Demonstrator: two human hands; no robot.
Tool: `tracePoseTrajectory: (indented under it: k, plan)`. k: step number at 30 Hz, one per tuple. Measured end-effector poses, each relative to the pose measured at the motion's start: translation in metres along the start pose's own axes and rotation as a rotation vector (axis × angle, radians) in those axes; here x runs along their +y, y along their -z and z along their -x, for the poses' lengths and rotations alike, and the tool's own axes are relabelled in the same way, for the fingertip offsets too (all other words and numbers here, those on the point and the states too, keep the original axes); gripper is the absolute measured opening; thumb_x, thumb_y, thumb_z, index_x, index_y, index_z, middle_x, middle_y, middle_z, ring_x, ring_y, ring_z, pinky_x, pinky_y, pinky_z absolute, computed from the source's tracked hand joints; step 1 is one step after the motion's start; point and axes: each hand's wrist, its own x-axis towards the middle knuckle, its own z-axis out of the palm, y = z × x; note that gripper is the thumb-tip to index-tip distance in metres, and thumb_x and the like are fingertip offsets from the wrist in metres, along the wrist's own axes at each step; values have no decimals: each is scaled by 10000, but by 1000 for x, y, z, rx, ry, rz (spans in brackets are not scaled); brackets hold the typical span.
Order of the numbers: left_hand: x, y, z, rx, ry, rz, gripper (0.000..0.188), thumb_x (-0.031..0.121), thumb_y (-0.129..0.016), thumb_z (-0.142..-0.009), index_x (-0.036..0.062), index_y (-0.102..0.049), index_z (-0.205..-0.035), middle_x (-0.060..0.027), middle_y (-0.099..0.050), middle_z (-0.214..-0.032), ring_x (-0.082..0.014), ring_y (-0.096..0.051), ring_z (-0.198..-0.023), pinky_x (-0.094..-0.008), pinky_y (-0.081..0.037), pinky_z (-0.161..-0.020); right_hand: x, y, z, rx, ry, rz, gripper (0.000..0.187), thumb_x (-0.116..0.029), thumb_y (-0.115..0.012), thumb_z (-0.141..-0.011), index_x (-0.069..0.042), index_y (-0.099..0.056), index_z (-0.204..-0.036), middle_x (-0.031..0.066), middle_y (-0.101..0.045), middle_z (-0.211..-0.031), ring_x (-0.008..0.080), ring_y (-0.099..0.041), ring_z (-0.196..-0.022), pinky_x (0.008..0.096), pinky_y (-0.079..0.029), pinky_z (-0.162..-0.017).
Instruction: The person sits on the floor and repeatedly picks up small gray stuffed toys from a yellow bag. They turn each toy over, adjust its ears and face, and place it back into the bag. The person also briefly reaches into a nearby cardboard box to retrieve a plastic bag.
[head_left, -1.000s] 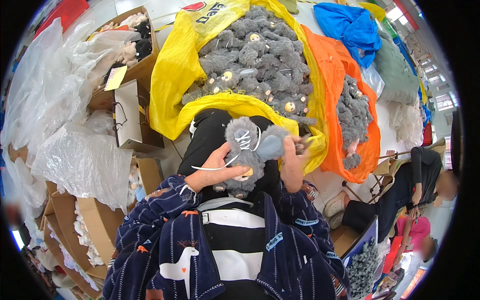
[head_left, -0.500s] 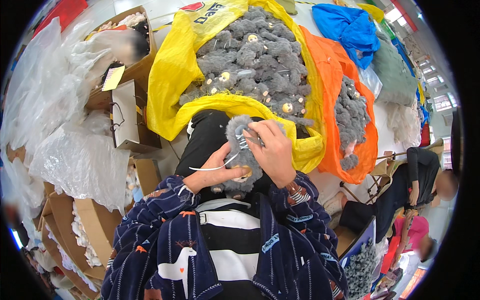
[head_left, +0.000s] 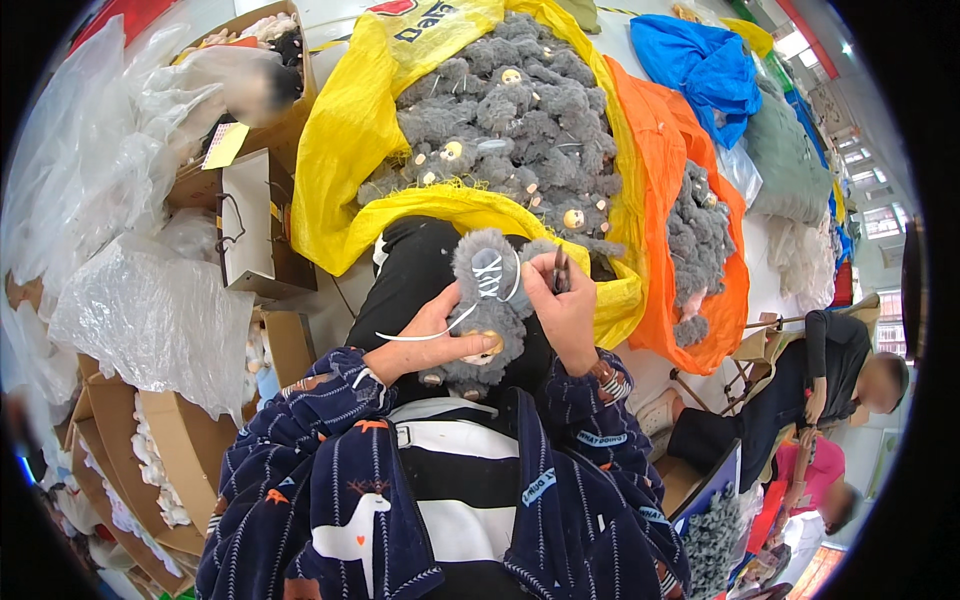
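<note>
A fluffy grey plush toy [head_left: 492, 322] with a small face lies on my lap, its feet end away from me or toward me I cannot tell. My left hand [head_left: 432, 338] grips its side, the thumb across it by the face. White lace [head_left: 487, 274] runs criss-cross over the grey fur, and one loose end trails over my left hand. My right hand [head_left: 563, 308] pinches the other part of the lace, drawn in a loop to the right of the lacing. A small dark metal tool [head_left: 561, 270] with slim prongs is tucked in the right fingers.
Beyond my knees a yellow sack [head_left: 345, 170] holds many grey plush toys. An orange sack [head_left: 640, 150] with more stands to its right. Cardboard boxes [head_left: 200, 430] and clear plastic sheeting [head_left: 150, 320] are on the left. A seated person [head_left: 800, 370] is at the right.
My right hand has moved off the lacing to the right, drawing the lace into a loop. The dark tool has swung upright in its fingers. My left hand keeps its grip.
</note>
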Motion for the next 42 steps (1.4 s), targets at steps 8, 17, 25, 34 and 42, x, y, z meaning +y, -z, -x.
tracePoseTrajectory:
  k: [8,17,25,34,42]
  plan:
    - [-2,1,-1,-9,17,27,736,198,-725,-721,4,-304,-1293,-103,-475,-1183,-171,-459,-1095,-302,-355,-942,-7,-3,7,31,417,385,274,-173,-647,-766,-22,-584,-986,103,-566,-800,231,-572,-674,306,-448,-562]
    - [13,4,-16,70,-109,374,574,227,-588,-836,11,-303,-1285,-76,-449,-1208,-136,-440,-1093,-285,-356,-934,6,-12,9,79,466,538,311,-168,-672,-735,-34,-589,-1003,104,-543,-762,265,-561,-641,327,-447,-547]
    - [19,9,-38,293,-82,345,251,151,-542,-877,-2,-535,-1076,-26,-605,-935,-52,-552,-808,-198,-445,-696,12,-16,9,94,427,483,310,-151,-681,-729,-32,-587,-1000,95,-538,-753,237,-566,-635,309,-455,-546]
    - [14,15,-37,253,-68,493,244,128,-532,-876,-2,-540,-1083,-43,-610,-970,-84,-574,-843,-224,-465,-745,10,-18,5,110,353,383,297,-138,-670,-747,-16,-584,-1003,95,-551,-774,207,-576,-643,290,-463,-555]
    - [15,15,-37,254,-69,526,252,132,-536,-875,1,-534,-1090,-49,-608,-982,-92,-578,-852,-229,-469,-753,10,-19,4,103,295,349,305,-159,-663,-759,-12,-579,-1013,102,-552,-777,217,-575,-652,299,-462,-577]
